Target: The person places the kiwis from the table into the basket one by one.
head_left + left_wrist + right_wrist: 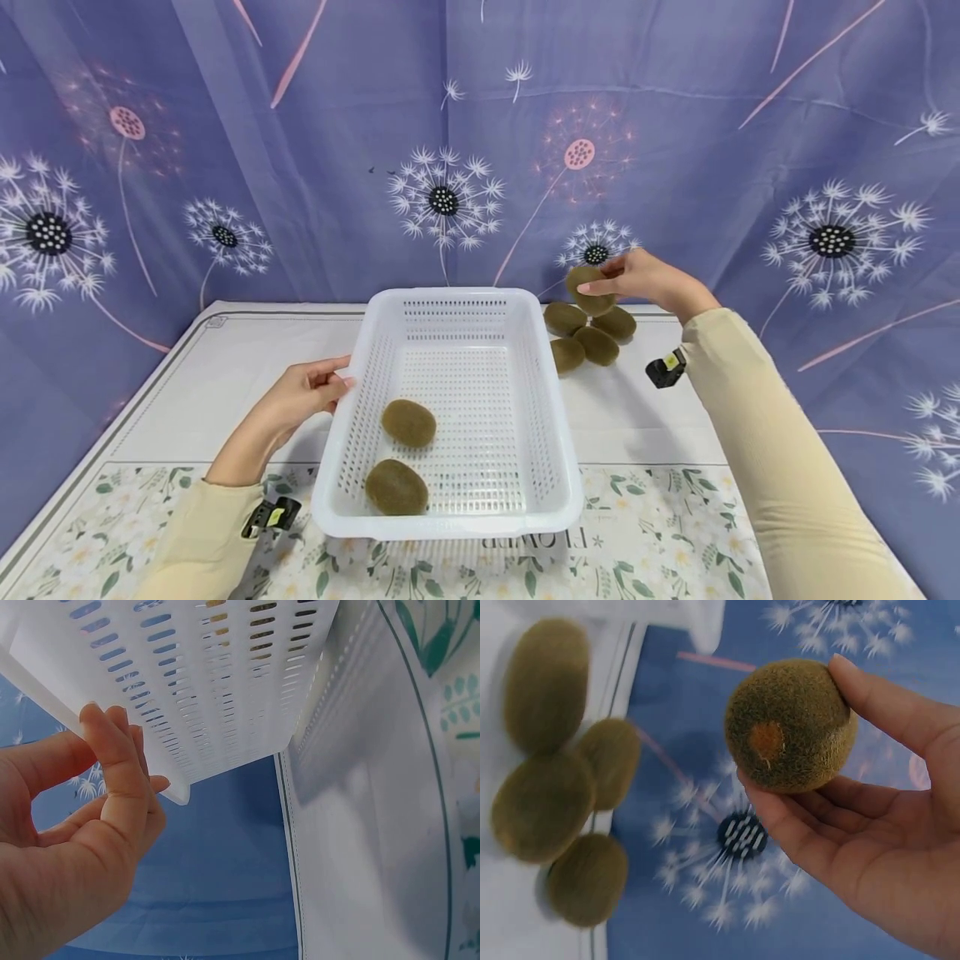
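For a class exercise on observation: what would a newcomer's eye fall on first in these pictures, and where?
Probably the white basket, central in the head view, its rim gripped by the left hand, with two brown kiwis inside, on the left. Next, the held kiwi in the right hand, near four others right of the basket. Behind hangs a purple-blue dandelion cloth.
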### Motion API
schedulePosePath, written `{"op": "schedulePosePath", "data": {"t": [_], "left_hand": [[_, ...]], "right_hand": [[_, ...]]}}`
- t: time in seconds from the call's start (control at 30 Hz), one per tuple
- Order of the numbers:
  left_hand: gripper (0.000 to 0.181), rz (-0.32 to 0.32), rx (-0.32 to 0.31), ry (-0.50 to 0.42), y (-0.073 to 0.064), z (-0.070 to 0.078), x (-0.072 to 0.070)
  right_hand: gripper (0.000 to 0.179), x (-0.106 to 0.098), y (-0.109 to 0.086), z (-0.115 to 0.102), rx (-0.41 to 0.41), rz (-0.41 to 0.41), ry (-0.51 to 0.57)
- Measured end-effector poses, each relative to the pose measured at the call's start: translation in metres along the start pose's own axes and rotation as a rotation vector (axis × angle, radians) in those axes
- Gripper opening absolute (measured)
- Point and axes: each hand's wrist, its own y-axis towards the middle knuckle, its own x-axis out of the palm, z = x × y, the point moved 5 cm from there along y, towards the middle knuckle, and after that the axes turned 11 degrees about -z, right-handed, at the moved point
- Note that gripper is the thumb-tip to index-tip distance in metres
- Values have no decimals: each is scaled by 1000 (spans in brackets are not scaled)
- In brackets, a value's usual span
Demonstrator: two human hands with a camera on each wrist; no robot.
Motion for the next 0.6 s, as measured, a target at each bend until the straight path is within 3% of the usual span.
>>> {"op": "schedulePosePath", "data": {"t": [0.27,0.6], "left_hand": [[56,0,-9,-5,-1,1,2],[57,1,-13,8,0,0,1]], "right_hand": [[76,10,15,-39,-41,-1,-14],[41,35,34,-91,-172,-79,75]]}}
